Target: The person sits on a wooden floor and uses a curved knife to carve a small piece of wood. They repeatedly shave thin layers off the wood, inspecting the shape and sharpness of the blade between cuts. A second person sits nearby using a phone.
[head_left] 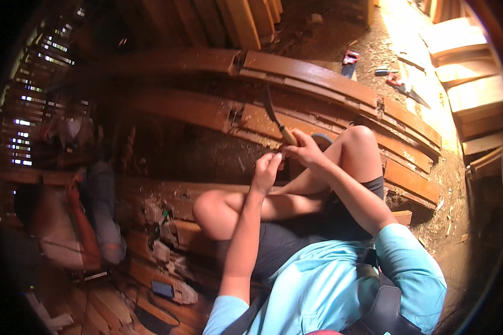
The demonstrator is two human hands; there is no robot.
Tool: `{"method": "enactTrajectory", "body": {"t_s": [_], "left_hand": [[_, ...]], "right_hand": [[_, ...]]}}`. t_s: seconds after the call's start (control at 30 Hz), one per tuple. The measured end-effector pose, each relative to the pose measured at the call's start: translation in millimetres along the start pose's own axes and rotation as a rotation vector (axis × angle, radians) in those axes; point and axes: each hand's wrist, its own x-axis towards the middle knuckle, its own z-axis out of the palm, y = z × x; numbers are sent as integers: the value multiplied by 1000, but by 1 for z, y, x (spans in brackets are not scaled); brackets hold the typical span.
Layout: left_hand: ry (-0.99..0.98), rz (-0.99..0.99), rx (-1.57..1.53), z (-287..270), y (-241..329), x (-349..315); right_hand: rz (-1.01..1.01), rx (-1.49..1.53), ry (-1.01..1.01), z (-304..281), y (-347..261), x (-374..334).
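My right hand (306, 149) is closed around the light wooden handle of a curved-blade knife (288, 135), much like a sickle. Its dark, narrow blade points up and away from me, over the wooden beams. Just below and left of it, my left hand (266, 172) has its fingers pressed together near the butt of the handle. Whether anything small sits in that pinch is too fine to make out. Both hands are held above my crossed bare legs (240, 204). A bluish round rim (322, 138) shows partly behind my right wrist.
Long reddish notched beams (313, 75) run across in front of me. Beyond them, red-handled saws (349, 58) lie on shavings. Boards (475, 100) are stacked at the right. Another person (67, 234) sits at the left, a second farther back. A phone (162, 288) lies low left.
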Motion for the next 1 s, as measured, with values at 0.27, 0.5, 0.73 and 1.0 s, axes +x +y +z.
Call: {"method": "enactTrajectory", "body": {"t_s": [0.27, 0.5, 0.73, 1.0], "left_hand": [[-89, -175, -193, 0, 16, -7], [159, -145, -478, -38, 30, -3], [-43, -87, -337, -26, 28, 0], [-51, -188, -138, 1, 41, -4]], "right_hand": [[-298, -514, 54, 27, -29, -19], [-378, -848, 31, 18, -45, -16], [3, -93, 61, 28, -33, -11], [-27, -135, -2, 15, -21, -9]]}}
